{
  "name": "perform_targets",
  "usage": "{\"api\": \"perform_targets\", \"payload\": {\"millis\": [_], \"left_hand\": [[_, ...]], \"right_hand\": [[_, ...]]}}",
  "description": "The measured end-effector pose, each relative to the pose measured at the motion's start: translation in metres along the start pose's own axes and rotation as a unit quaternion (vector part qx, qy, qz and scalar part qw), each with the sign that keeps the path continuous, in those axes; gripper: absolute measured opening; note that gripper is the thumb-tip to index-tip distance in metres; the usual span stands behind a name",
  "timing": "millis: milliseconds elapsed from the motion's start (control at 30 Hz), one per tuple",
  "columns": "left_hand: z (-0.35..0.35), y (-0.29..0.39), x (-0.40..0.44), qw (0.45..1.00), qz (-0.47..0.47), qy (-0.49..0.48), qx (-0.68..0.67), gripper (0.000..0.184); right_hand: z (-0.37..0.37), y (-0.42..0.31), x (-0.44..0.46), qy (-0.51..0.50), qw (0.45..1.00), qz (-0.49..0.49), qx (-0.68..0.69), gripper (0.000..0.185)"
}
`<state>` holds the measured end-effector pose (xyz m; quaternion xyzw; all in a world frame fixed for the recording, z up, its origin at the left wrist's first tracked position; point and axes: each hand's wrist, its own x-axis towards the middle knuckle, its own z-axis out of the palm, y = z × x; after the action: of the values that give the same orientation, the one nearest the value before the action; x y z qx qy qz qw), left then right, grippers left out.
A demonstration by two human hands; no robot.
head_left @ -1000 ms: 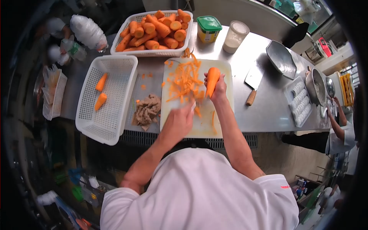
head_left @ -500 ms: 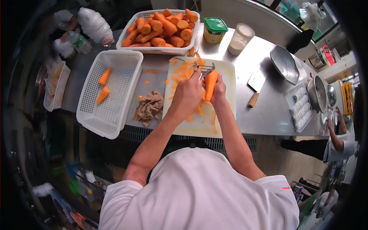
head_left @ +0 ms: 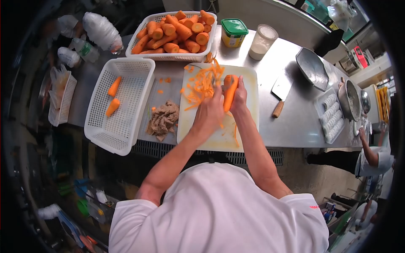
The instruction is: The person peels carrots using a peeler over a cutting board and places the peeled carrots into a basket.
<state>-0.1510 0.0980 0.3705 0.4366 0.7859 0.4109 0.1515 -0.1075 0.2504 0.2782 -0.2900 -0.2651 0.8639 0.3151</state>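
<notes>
My right hand (head_left: pixel 240 96) is wrapped round a carrot (head_left: pixel 230 93), holding it tilted above a white cutting board (head_left: pixel 249 130). Close against the carrot's left side, my left hand (head_left: pixel 209 110) is closed on a peeler (head_left: pixel 217 81), which is mostly hidden and blurred now but showed a metal head half a second ago. Orange peelings (head_left: pixel 202 84) are heaped on the board's upper left. A few strips lie lower down the board. Left of the board is a crumpled brown cloth (head_left: pixel 163 119).
A white basket (head_left: pixel 143 80) at left holds two carrots (head_left: pixel 113 107). Behind it, another basket (head_left: pixel 134 41) is piled with carrots. A green-lidded tub (head_left: pixel 234 31), a container of white powder (head_left: pixel 263 41), a cleaver (head_left: pixel 280 90) and a dark tray (head_left: pixel 312 69) stand rightward. Another person (head_left: pixel 373 158) works far right.
The peeler has moved from above the carrot's upper end down along its left side, with my left hand lower. The carrot stays in my right hand.
</notes>
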Motion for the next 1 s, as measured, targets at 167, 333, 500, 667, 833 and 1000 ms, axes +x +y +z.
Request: {"api": "perform_targets", "payload": {"millis": [167,333,500,667,833,1000], "left_hand": [[-0.039,0.012,-0.047,0.990,-0.068,-0.119,0.014,0.033],[-0.053,0.021,-0.004,0.998,-0.013,-0.059,-0.002,0.032],[-0.014,0.004,0.030,0.999,-0.008,-0.033,-0.009,0.033],[0.001,-0.008,-0.012,0.999,0.029,-0.018,0.007,0.032],[-0.024,-0.019,-0.054,0.998,-0.008,-0.066,0.001,0.032],[-0.007,-0.012,0.022,0.998,0.011,0.018,-0.051,0.032]], "right_hand": [[-0.013,0.004,-0.001,0.091,0.995,-0.020,0.023,0.060],[-0.015,-0.003,0.011,0.067,0.997,-0.015,0.030,0.062],[0.001,0.001,0.000,0.066,0.995,-0.041,0.055,0.058],[-0.015,-0.008,0.015,0.056,0.996,-0.027,0.060,0.056],[-0.031,-0.026,0.021,0.085,0.993,-0.081,0.010,0.062],[-0.006,0.003,0.003,0.039,0.998,-0.010,-0.045,0.060]]}}
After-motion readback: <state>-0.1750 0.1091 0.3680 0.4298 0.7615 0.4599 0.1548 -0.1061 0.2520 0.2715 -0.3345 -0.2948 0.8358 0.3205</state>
